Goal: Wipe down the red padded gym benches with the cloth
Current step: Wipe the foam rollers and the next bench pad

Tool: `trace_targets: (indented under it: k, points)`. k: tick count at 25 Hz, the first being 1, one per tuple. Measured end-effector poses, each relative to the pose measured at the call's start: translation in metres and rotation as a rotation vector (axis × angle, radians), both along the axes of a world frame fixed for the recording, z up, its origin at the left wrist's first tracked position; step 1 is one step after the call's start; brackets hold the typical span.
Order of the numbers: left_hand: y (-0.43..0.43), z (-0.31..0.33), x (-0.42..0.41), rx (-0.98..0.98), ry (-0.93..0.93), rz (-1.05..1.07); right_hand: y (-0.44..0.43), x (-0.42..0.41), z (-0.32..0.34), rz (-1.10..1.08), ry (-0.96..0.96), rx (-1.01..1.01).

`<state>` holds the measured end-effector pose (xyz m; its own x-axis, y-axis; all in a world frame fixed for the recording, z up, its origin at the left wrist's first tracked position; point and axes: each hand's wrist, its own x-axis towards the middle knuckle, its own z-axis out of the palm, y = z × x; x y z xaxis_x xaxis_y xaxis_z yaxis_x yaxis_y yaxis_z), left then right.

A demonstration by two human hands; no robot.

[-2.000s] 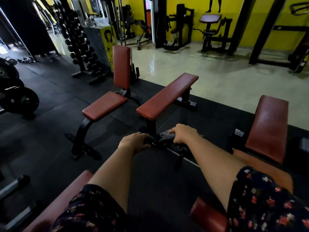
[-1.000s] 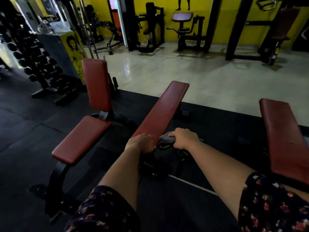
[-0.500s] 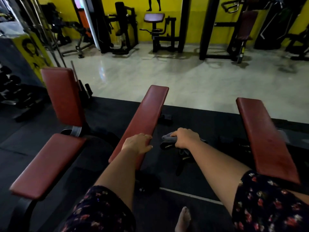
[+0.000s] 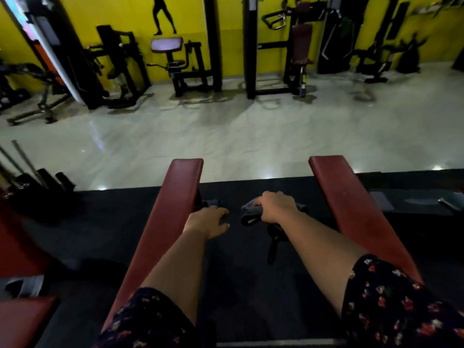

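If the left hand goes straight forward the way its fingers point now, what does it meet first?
Probably nothing close: the left hand points forward beside the middle red bench, over the black mat, towards the pale floor. Depth is unclear.

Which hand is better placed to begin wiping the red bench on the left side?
The right hand, I would judge: it already grips the grey cloth, just right of the left bench. The left hand is beside that bench's edge but holds nothing.

Right hand point(image 4: 275, 207) grips a grey cloth point(image 4: 251, 209) between two red benches point(image 4: 175, 209); left hand point(image 4: 209, 221) seemingly relaxed.
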<state>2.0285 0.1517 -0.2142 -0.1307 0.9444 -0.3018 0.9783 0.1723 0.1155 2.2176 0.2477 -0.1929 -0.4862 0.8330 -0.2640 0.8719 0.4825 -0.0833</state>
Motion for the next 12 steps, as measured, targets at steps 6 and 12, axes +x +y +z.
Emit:
trace_targets:
  k: [6, 12]
  points:
    - [0.114, -0.001, 0.048, 0.007, 0.036, -0.201, 0.073, 0.067, -0.004, -0.167, -0.012, -0.034]
    - [0.228, -0.006, 0.106, 0.024, 0.002, -0.46, 0.135, 0.136, 0.002, -0.384, 0.026, -0.016]
